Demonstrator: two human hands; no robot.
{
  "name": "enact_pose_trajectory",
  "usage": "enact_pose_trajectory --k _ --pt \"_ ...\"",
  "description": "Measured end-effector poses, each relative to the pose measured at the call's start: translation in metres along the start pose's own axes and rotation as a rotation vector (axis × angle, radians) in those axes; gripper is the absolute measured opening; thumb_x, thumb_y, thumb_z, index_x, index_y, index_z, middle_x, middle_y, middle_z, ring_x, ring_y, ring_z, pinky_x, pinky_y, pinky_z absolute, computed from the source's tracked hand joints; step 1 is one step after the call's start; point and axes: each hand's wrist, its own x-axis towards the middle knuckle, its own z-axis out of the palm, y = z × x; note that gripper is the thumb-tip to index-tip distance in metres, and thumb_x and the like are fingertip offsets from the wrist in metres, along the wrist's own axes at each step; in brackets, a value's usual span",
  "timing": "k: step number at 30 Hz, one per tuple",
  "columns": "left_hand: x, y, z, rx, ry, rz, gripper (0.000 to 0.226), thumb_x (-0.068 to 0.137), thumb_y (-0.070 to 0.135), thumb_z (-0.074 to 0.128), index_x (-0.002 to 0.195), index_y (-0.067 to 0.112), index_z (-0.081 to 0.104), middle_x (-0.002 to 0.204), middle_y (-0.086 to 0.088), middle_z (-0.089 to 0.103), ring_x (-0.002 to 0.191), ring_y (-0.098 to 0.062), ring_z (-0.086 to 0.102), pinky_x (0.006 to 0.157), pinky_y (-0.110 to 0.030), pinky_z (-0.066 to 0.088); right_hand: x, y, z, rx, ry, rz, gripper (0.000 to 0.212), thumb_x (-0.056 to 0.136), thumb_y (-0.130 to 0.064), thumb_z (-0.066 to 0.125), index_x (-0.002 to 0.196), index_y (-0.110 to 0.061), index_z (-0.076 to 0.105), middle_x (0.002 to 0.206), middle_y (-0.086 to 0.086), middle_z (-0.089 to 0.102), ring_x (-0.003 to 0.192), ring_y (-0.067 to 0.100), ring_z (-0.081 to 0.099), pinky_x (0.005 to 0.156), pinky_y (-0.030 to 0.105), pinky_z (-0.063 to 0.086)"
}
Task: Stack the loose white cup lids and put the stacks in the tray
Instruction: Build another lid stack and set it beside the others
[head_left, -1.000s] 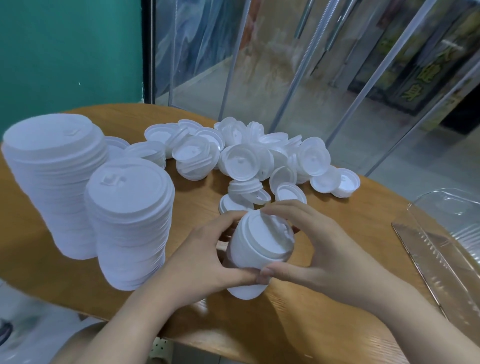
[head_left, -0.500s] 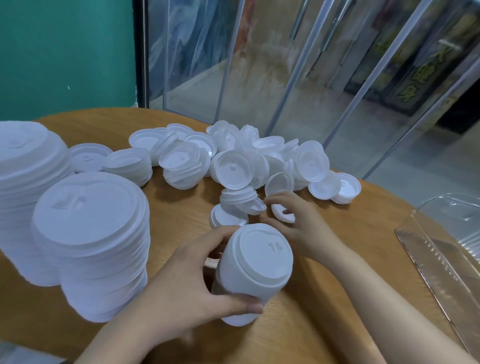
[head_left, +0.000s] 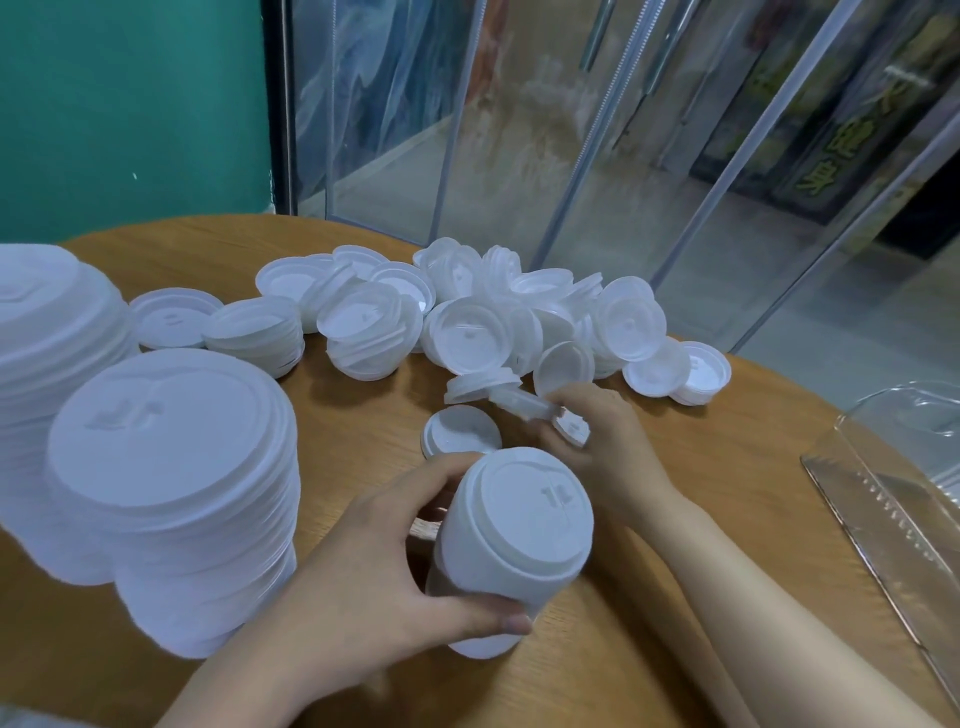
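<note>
Lids (head_left: 519, 332) crowd table (head_left: 363, 415) edge beside tray (head_left: 883, 519).

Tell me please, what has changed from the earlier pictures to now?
The right hand let go of the small stack, reached forward to the loose lids and now pinches one lid. The left hand still grips the small stack. The tall stacks and the clear tray lie as before.

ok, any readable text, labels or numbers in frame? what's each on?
Nothing legible.
Embossed marks on the held lid stack: blurred.
Embossed marks on the tall stack at left: blurred.
Yellow characters on the dark sign behind the glass: unreadable.
</note>
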Motion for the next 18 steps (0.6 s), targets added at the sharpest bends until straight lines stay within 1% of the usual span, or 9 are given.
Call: enact_pose_trajectory --k 2,4,6,8,10,12,14,15,18 --pt "0.000 0.000 0.001 -0.012 0.002 -0.003 0.085 0.055 0.051 0.096 0.127 0.061 0.053 0.124 0.029 0.066 0.120 0.003 0.059 0.097 -0.022 0.044 -0.008 -0.007 -0.015 0.091 -0.004 0.047 0.018 0.094 -0.018 0.071 0.080 -0.014 0.061 0.073 -0.005 0.059 0.073 0.015 0.053 0.069 0.029 0.043" --pt "-0.001 -0.002 0.003 -0.020 0.012 -0.004 0.084 0.056 0.052 0.095 0.128 0.060 0.053 0.126 0.029 0.065 0.121 0.002 0.059 0.099 -0.024 0.045 -0.018 -0.011 -0.029 0.190 -0.038 0.070 0.025 0.098 -0.018 0.068 0.080 -0.005 0.057 0.073 0.007 0.055 0.071 0.022 0.048 0.066 0.030 0.039" --pt "-0.001 -0.003 0.004 -0.029 0.025 -0.003 0.085 0.055 0.056 0.095 0.128 0.062 0.052 0.126 0.030 0.065 0.122 0.002 0.059 0.099 -0.026 0.046 -0.029 -0.013 -0.040 0.306 -0.046 0.117 0.027 0.101 -0.023 0.064 0.088 0.000 0.060 0.080 0.019 0.057 0.077 0.035 0.051 0.067 0.040 0.043" --pt "-0.002 -0.003 0.006 -0.035 0.036 0.000 0.084 0.054 0.058 0.093 0.128 0.061 0.053 0.126 0.029 0.065 0.122 0.001 0.059 0.099 -0.029 0.048 -0.045 -0.013 -0.044 0.400 -0.038 0.199 0.025 0.104 -0.025 0.061 0.105 -0.001 0.067 0.091 0.023 0.065 0.084 0.041 0.059 0.073 0.049 0.050" --pt "-0.003 -0.002 0.007 -0.037 0.043 -0.003 0.082 0.056 0.056 0.094 0.127 0.059 0.054 0.126 0.027 0.066 0.121 -0.001 0.060 0.098 -0.031 0.051 -0.067 -0.017 -0.042 0.449 -0.021 0.284 0.024 0.104 -0.018 0.060 0.128 -0.019 0.066 0.096 0.016 0.072 0.085 0.035 0.066 0.074 0.040 0.054" --pt "-0.003 -0.002 0.009 -0.033 0.047 -0.005 0.082 0.057 0.057 0.094 0.129 0.055 0.056 0.127 0.026 0.066 0.121 -0.002 0.060 0.096 -0.032 0.053 -0.084 -0.018 -0.036 0.449 -0.004 0.342 0.043 0.103 -0.015 0.060 0.139 -0.037 0.054 0.101 0.005 0.072 0.087 0.031 0.067 0.077 0.033 0.054" --pt "-0.004 -0.001 0.010 -0.031 0.064 -0.006 0.083 0.055 0.059 0.095 0.128 0.053 0.057 0.125 0.027 0.066 0.119 0.000 0.061 0.093 -0.026 0.051 -0.094 -0.016 -0.031 0.410 0.004 0.377 0.050 0.100 -0.016 0.064 0.141 -0.042 0.050 0.104 -0.009 0.069 0.082 0.020 0.065 0.076 0.021 0.053" --pt "-0.004 -0.001 0.010 -0.034 0.071 -0.009 0.082 0.054 0.059 0.095 0.127 0.053 0.057 0.124 0.027 0.067 0.118 0.000 0.062 0.092 -0.024 0.050 -0.097 -0.016 -0.030 0.385 0.004 0.390 0.050 0.098 -0.018 0.067 0.140 -0.041 0.051 0.105 -0.010 0.068 0.078 0.013 0.063 0.077 0.017 0.051" --pt "-0.005 -0.002 0.011 -0.034 0.065 -0.006 0.081 0.056 0.058 0.095 0.128 0.052 0.058 0.124 0.025 0.068 0.117 -0.002 0.063 0.091 -0.024 0.050 -0.101 -0.014 -0.029 0.305 -0.052 0.426 0.063 0.085 -0.030 0.083 0.137 -0.041 0.050 0.116 -0.012 0.063 0.080 0.003 0.061 0.079 0.014 0.049"
